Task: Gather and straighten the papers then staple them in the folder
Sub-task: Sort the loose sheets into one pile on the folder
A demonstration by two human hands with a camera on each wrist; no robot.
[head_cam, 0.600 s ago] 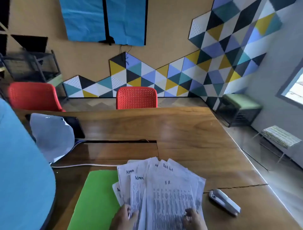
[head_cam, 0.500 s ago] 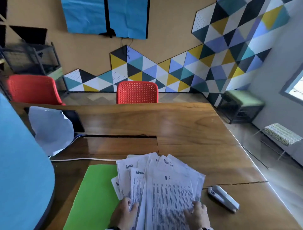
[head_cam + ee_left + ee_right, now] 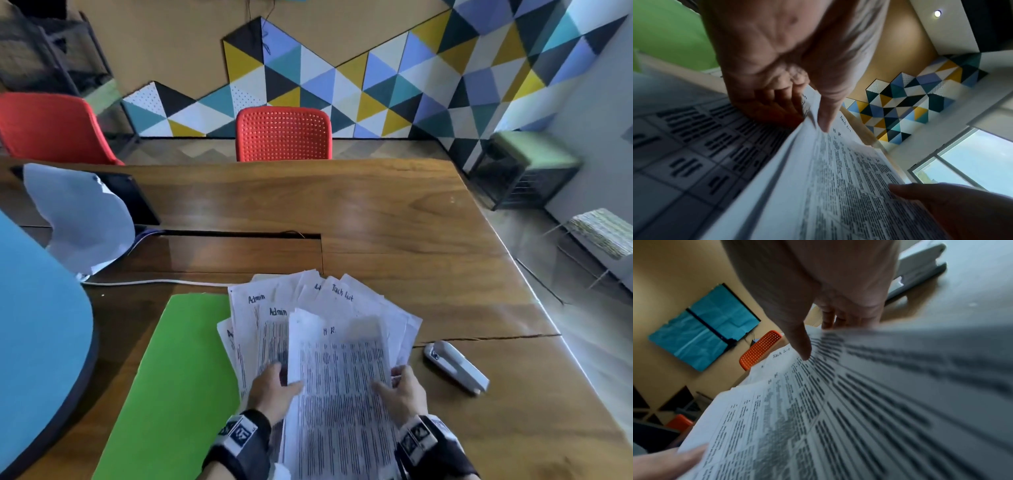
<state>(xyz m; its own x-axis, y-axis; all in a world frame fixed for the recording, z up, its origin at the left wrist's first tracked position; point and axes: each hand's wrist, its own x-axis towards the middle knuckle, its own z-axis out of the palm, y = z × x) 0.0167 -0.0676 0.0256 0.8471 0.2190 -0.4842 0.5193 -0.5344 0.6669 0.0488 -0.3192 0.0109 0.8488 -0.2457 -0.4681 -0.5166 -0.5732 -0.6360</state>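
A fanned pile of printed papers [image 3: 308, 308] lies on the wooden table [image 3: 394, 212], partly over a green folder [image 3: 171, 370]. Both hands hold the top sheet [image 3: 339, 377], headed "H R", lifted off the pile. My left hand [image 3: 274, 387] pinches its left edge, thumb on top [image 3: 826, 116], fingers underneath. My right hand [image 3: 400, 387] pinches the right edge, thumb on the print [image 3: 801, 347], fingers below. A white stapler [image 3: 455, 366] lies on the table to the right of the papers [image 3: 818, 418].
A white cable [image 3: 154, 282] runs behind the folder. A crumpled white sheet [image 3: 82, 219] leans on a dark screen at the left. A blue rounded object [image 3: 34, 335] fills the near left. Red chairs [image 3: 283, 133] stand behind the table. The table edge runs along the right.
Both hands have taken the "H R" sheet by its side edges and raised it off the pile. The head view has tilted down, showing the wrists.
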